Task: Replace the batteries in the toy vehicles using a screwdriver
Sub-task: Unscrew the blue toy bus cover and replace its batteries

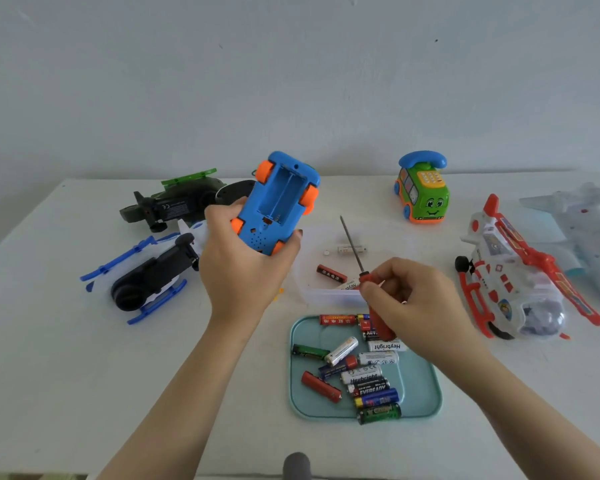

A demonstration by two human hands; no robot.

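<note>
My left hand grips a blue toy car with orange wheels, held above the table with its underside facing me. Its battery bay is open and looks empty. My right hand holds a red-handled screwdriver, shaft pointing up and away over a clear plastic box. That box holds a red battery and a white one. A teal tray in front of me carries several loose batteries.
On the white table lie a blue-white helicopter and a dark green helicopter at left. A green phone-bus toy stands at the back. A red-white helicopter and a pale plane are at right.
</note>
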